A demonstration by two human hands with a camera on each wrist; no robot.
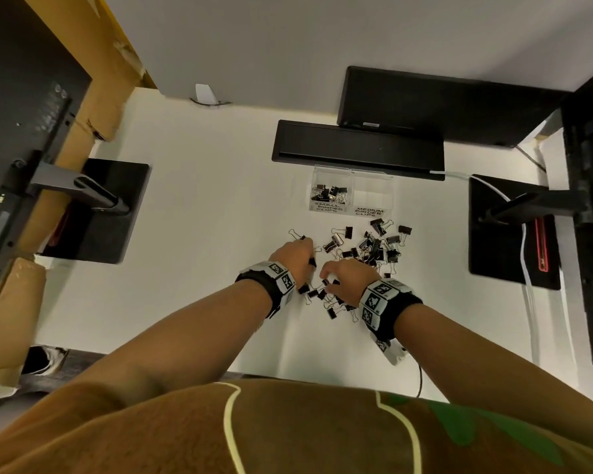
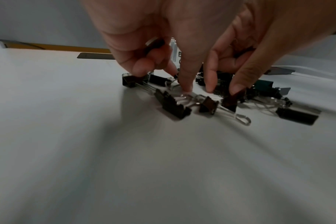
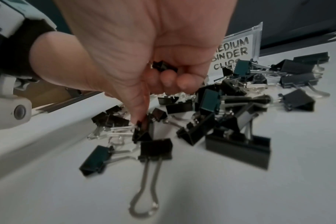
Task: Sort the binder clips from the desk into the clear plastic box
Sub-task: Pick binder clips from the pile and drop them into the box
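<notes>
— Where are the binder clips (image 1: 367, 249)?

— Most lie scattered on the white desk (image 1: 192, 234), just in front of the clear plastic box (image 1: 351, 191). The box's compartment marked small already holds several; the one marked medium looks bare.

— And the left hand (image 1: 293, 256)?

— It reaches down into the near clips, fingertips (image 2: 187, 88) on the desk, with one clip tucked under its curled fingers.

— The right hand (image 1: 344, 277)?

— Its curled fingers (image 3: 171, 78) keep one small clip against the palm, while thumb and forefinger pinch another small clip (image 3: 143, 131) from the pile.
</notes>
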